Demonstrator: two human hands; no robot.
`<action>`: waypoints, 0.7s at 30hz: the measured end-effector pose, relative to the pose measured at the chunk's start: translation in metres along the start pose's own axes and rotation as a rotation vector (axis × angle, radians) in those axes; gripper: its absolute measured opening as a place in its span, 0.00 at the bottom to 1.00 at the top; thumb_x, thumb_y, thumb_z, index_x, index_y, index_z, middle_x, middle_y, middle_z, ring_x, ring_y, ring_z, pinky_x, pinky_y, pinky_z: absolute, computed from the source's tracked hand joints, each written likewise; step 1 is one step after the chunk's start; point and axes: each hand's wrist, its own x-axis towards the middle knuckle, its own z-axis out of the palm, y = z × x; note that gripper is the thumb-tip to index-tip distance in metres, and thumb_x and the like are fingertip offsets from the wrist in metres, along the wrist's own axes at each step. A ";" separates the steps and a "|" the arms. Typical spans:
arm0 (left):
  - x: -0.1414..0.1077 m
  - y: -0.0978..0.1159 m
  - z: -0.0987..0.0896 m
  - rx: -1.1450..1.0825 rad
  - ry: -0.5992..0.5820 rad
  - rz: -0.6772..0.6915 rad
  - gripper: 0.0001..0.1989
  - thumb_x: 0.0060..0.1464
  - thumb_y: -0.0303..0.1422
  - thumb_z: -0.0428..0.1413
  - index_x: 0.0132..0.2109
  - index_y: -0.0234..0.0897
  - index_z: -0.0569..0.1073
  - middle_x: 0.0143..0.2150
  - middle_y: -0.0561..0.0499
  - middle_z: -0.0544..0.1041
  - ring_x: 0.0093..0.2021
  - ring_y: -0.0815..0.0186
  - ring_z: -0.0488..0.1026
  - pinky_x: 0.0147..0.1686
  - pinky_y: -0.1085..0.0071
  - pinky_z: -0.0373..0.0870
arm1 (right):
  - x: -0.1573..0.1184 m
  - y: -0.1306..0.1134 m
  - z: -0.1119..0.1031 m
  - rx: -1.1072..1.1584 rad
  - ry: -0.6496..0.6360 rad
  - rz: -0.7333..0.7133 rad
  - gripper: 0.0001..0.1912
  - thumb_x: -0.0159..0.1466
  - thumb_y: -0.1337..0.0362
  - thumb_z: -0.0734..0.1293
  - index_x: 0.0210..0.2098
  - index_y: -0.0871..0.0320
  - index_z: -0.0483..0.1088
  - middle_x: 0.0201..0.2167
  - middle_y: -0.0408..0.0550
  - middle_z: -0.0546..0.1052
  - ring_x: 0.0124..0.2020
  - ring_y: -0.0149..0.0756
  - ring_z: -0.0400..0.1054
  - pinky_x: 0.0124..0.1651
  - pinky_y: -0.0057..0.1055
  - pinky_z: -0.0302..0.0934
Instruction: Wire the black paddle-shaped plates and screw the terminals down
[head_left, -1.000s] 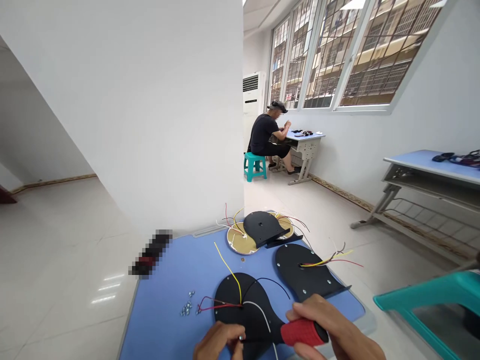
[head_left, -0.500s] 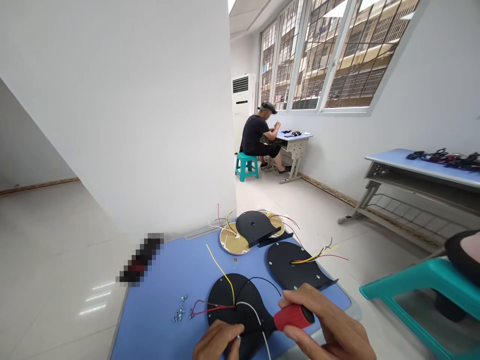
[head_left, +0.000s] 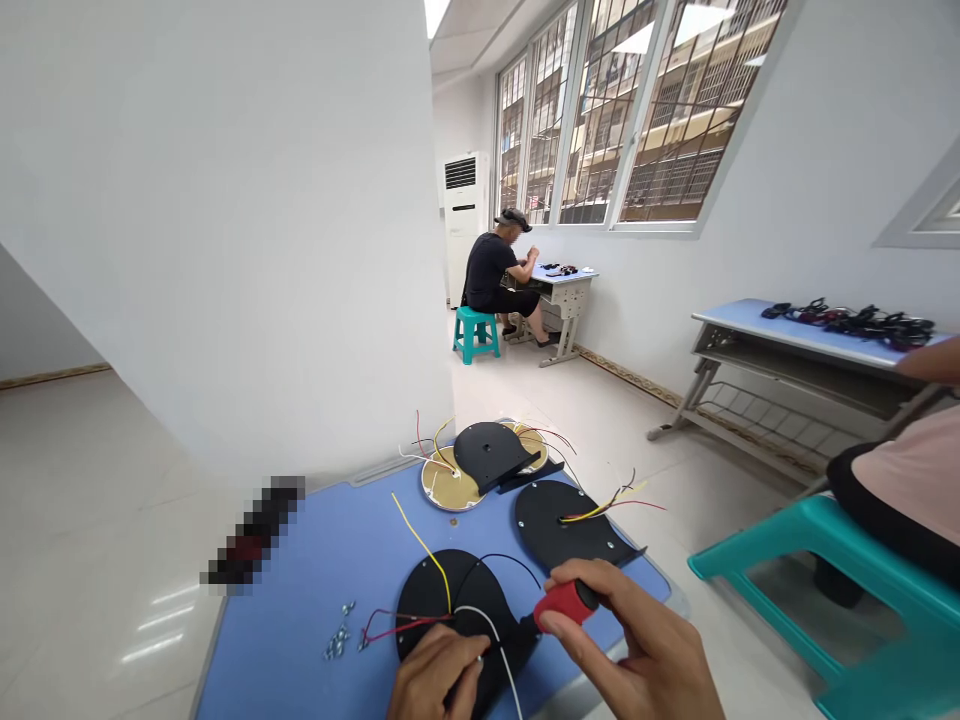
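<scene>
Head view: on a blue tabletop (head_left: 277, 650), loose screws (head_left: 337, 640) lie left of a black teardrop plate (head_left: 427, 600) trailing wires; the left hand (head_left: 439, 675) curls over it, its hold unclear; the right hand (head_left: 630, 640) grips a red-handled screwdriver (head_left: 566, 603).

The right hand (head_left: 630, 640) has tilted the screwdriver's red grip (head_left: 566, 604), and a person's pink top (head_left: 919, 490) has come into view.

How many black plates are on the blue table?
3: the nearest plate, under the hands; the middle plate, beyond it to the right; the farthest plate, on a gold disc.
</scene>
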 end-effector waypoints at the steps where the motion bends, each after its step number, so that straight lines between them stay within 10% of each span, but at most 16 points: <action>1: 0.004 0.000 -0.001 0.014 -0.034 0.009 0.12 0.61 0.26 0.50 0.43 0.40 0.77 0.30 0.50 0.80 0.31 0.67 0.77 0.32 0.77 0.75 | 0.001 -0.001 0.001 -0.007 -0.006 -0.015 0.06 0.66 0.59 0.66 0.41 0.53 0.68 0.28 0.43 0.78 0.24 0.32 0.71 0.29 0.26 0.70; 21: 0.039 -0.015 0.024 0.216 -0.348 0.181 0.12 0.55 0.18 0.52 0.39 0.36 0.76 0.39 0.50 0.82 0.37 0.63 0.79 0.37 0.71 0.77 | 0.007 0.009 0.006 -0.044 -0.149 -0.204 0.07 0.70 0.60 0.62 0.38 0.56 0.66 0.26 0.42 0.73 0.25 0.30 0.66 0.29 0.26 0.63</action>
